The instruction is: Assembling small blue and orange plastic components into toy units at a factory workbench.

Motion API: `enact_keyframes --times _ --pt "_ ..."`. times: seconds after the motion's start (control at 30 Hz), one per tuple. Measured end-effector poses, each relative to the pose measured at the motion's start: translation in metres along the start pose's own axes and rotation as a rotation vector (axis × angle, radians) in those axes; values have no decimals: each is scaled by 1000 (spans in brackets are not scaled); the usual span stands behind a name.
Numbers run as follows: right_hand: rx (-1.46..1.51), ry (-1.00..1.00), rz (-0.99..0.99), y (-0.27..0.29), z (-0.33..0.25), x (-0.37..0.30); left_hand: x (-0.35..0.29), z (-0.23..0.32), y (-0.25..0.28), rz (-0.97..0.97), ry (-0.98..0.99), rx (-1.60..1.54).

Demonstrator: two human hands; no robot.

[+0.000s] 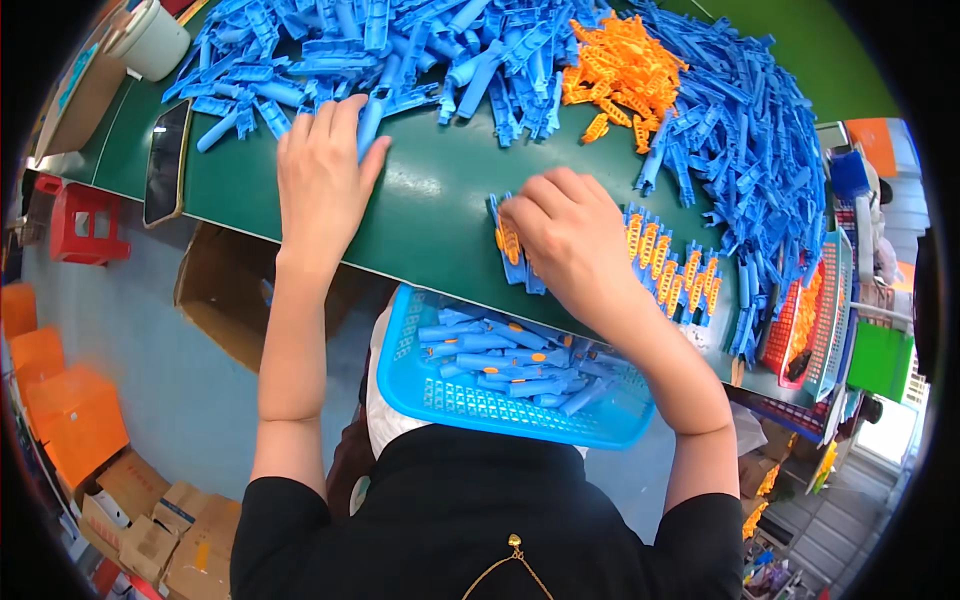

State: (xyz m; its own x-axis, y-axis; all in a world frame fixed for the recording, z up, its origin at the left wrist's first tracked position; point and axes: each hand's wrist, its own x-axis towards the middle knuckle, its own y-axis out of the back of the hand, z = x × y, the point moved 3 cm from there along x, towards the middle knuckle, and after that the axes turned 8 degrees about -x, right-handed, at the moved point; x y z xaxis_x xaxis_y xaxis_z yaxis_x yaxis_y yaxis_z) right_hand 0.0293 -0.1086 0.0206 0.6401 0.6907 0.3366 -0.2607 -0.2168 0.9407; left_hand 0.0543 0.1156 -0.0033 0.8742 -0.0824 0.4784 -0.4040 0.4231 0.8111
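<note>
My left hand [325, 175] is at the near edge of a heap of blue plastic half-shells [380, 40], with a single blue half-shell [370, 128] between its thumb and forefinger. Curled down at the table's front edge, my right hand [570, 225] pinches a ridged orange plastic insert [509, 243] that lies in a blue half-shell. Its fingertips are partly hidden. To the right of that hand stands a row of blue shells with orange inserts [675, 265]. A pile of loose orange inserts [625, 75] lies farther back.
The green table [420, 200] also bears a phone [166, 165], a white tub [150, 40] and a second blue heap [745, 130]. A light-blue basket [520, 420] of blue pieces sits below the front edge. Nearby are a red stool [88, 222] and a cardboard box [225, 290].
</note>
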Motion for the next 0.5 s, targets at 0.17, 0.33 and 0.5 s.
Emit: enact_keyframes --times 0.17,0.33,0.5 --pt "241 -495 -117 11 81 -10 -8 14 0 52 13 -116" --pt "-67 -273 75 -10 122 -7 -20 48 -11 -99 57 -385" --pt "226 -411 67 -15 113 -5 -26 64 -23 -193 3 -477"
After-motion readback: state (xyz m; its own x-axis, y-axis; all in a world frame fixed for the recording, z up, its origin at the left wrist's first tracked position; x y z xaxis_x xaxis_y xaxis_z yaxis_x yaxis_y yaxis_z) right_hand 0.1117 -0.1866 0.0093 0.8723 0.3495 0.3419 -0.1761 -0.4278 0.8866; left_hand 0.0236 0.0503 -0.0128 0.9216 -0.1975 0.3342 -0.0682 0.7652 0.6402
